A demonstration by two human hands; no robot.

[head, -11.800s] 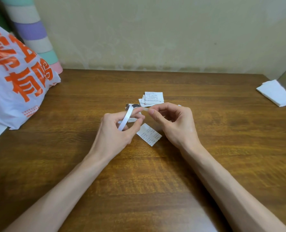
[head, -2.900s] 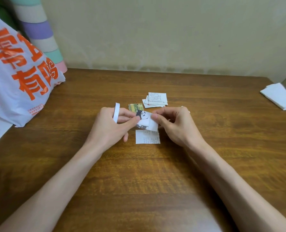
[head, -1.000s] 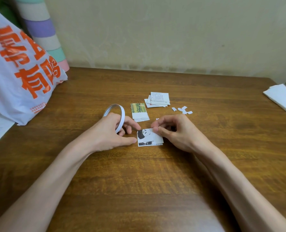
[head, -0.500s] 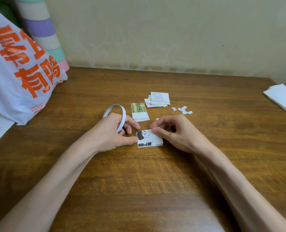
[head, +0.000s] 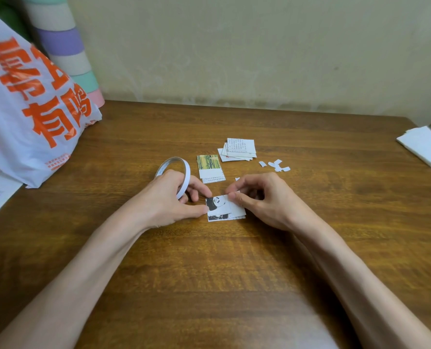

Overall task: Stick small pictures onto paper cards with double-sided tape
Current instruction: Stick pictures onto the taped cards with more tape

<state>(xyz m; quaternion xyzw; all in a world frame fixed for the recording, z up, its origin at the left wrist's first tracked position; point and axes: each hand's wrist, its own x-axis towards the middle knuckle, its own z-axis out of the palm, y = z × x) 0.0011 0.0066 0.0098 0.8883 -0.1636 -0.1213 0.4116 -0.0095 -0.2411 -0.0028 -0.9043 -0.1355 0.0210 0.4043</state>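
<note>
Panda picture [head: 217,204] on white paper card [head: 237,210], flat at mid-table [head: 234,273]. Left hand [head: 167,197]: thumb tip against card's left edge, other fingers curled round tape roll [head: 186,172]. Right hand [head: 263,197]: thumb and forefinger closed at card's top right, pinching or merely pressing, unclear. Just behind: bamboo card [head: 210,165], card stack [head: 240,149], paper scraps [head: 275,165]. Far left: printed plastic bag [head: 28,117].

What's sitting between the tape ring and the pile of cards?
The bamboo card lies between the tape ring and the pile, in the head view.
</note>
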